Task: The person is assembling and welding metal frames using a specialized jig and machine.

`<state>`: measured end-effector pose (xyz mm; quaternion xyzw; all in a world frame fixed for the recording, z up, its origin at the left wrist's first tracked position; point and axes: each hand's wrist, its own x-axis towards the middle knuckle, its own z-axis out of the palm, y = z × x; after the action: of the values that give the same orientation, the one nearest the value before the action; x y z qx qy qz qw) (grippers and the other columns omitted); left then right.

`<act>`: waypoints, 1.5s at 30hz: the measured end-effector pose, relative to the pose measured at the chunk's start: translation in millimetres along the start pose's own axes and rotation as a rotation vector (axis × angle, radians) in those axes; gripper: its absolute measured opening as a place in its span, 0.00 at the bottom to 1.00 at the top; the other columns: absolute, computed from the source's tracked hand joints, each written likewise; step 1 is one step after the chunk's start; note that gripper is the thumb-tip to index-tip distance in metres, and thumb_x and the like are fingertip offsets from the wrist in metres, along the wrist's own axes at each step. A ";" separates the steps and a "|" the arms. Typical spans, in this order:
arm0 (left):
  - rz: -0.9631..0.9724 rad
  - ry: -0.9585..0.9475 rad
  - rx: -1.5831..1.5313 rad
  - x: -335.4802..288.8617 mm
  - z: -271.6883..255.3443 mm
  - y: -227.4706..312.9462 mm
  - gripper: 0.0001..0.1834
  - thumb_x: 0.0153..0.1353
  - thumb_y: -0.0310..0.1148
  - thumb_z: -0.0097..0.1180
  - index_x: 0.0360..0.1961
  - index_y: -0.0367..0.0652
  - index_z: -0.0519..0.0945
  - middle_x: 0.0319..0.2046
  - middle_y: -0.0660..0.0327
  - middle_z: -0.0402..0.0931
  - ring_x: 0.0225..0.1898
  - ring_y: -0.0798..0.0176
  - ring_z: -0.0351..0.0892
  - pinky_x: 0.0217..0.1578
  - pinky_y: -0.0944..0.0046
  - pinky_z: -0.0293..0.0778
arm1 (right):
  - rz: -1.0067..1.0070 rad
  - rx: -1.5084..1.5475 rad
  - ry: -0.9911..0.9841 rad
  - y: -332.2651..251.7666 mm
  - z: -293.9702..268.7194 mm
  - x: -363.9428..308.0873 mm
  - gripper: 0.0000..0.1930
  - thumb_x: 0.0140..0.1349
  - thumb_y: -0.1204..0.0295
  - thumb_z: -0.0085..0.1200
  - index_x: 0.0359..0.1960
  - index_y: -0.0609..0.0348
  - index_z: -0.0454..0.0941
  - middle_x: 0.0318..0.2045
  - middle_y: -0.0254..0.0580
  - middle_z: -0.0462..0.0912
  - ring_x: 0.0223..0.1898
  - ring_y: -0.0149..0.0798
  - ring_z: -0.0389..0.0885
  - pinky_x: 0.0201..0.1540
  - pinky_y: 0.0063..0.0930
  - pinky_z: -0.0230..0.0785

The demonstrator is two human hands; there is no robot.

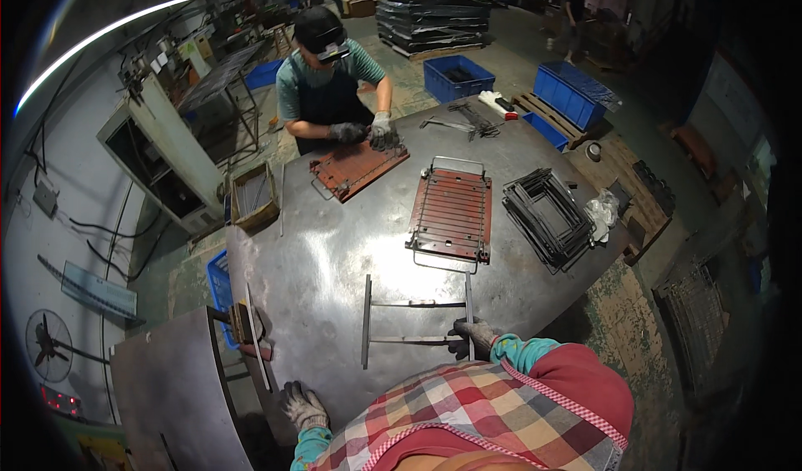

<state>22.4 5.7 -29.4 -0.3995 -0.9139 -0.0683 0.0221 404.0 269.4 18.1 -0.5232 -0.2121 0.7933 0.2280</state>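
Note:
A flat metal frame (367, 325) of two long bars joined by two thinner crossbars lies on the near part of the steel table (301, 295). My right hand (475, 338), in a grey glove with dark fingers, closes around the lower part of its right bar. At the table's near left edge, my left hand (303, 407), also gloved, rests with its fingers stretched out and holds nothing. Beyond the frame sits a red slatted plate (452, 212) with thin dark rods across it and wire loops at both ends.
Across the table a co-worker (322, 78) bends over another red slatted plate (359, 170), both gloved hands on it. Stacked dark rectangular frames (547, 218) lie at right beside crumpled plastic (601, 216). A bin of rods (254, 197) stands at the left edge; loose metal parts (468, 122) lie far back.

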 end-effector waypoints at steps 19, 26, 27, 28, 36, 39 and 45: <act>0.014 0.026 -0.021 5.6 -5.5 5.4 0.24 0.59 0.41 0.46 0.55 0.42 0.69 0.58 0.52 0.62 0.61 0.46 0.56 0.62 0.42 0.49 | 0.028 -0.059 0.018 3.3 -5.4 9.1 0.19 0.58 0.69 0.52 0.47 0.68 0.66 0.39 0.58 0.77 0.30 0.56 0.81 0.20 0.47 0.75; 0.029 0.067 -0.028 6.8 -4.2 6.1 0.22 0.57 0.39 0.49 0.52 0.42 0.70 0.57 0.53 0.63 0.60 0.47 0.57 0.61 0.43 0.50 | 0.043 -0.056 0.009 2.7 -6.7 10.2 0.19 0.58 0.69 0.52 0.47 0.69 0.66 0.39 0.59 0.77 0.30 0.56 0.81 0.20 0.47 0.75; 0.028 0.068 -0.028 6.7 -3.6 5.2 0.22 0.57 0.39 0.49 0.52 0.42 0.70 0.57 0.53 0.63 0.60 0.47 0.57 0.61 0.43 0.50 | 0.043 -0.055 0.004 3.2 -7.3 11.1 0.19 0.58 0.69 0.52 0.47 0.70 0.66 0.39 0.59 0.77 0.30 0.56 0.81 0.20 0.47 0.75; 0.028 0.052 -0.028 7.2 -5.7 6.0 0.22 0.57 0.39 0.48 0.52 0.42 0.70 0.57 0.53 0.63 0.60 0.47 0.57 0.61 0.43 0.49 | 0.043 -0.054 0.005 3.9 -8.5 12.2 0.19 0.58 0.69 0.52 0.47 0.70 0.66 0.39 0.59 0.77 0.30 0.56 0.81 0.20 0.47 0.75; 0.023 0.035 -0.022 7.3 -6.0 6.4 0.23 0.58 0.40 0.47 0.54 0.43 0.69 0.59 0.54 0.62 0.61 0.48 0.56 0.62 0.43 0.48 | 0.028 -0.048 0.014 3.4 -5.5 9.9 0.19 0.58 0.69 0.52 0.47 0.69 0.65 0.38 0.59 0.78 0.29 0.56 0.81 0.20 0.48 0.75; 0.000 0.039 -0.040 6.0 -4.5 6.2 0.23 0.58 0.40 0.47 0.54 0.43 0.69 0.59 0.54 0.61 0.62 0.48 0.56 0.62 0.43 0.47 | 0.040 -0.043 0.014 4.6 -7.2 11.6 0.19 0.58 0.69 0.52 0.47 0.69 0.66 0.37 0.58 0.78 0.29 0.56 0.81 0.20 0.48 0.75; -0.003 0.030 -0.024 6.0 -5.2 6.6 0.24 0.58 0.40 0.47 0.55 0.44 0.69 0.59 0.54 0.62 0.62 0.48 0.56 0.63 0.43 0.47 | 0.052 -0.075 0.008 1.4 -4.3 8.0 0.18 0.59 0.68 0.51 0.46 0.70 0.68 0.37 0.58 0.78 0.29 0.56 0.81 0.22 0.46 0.75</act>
<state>23.2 13.8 -22.9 -0.3975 -0.9131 -0.0852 0.0312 405.0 273.4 9.9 -0.5400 -0.2271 0.7883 0.1884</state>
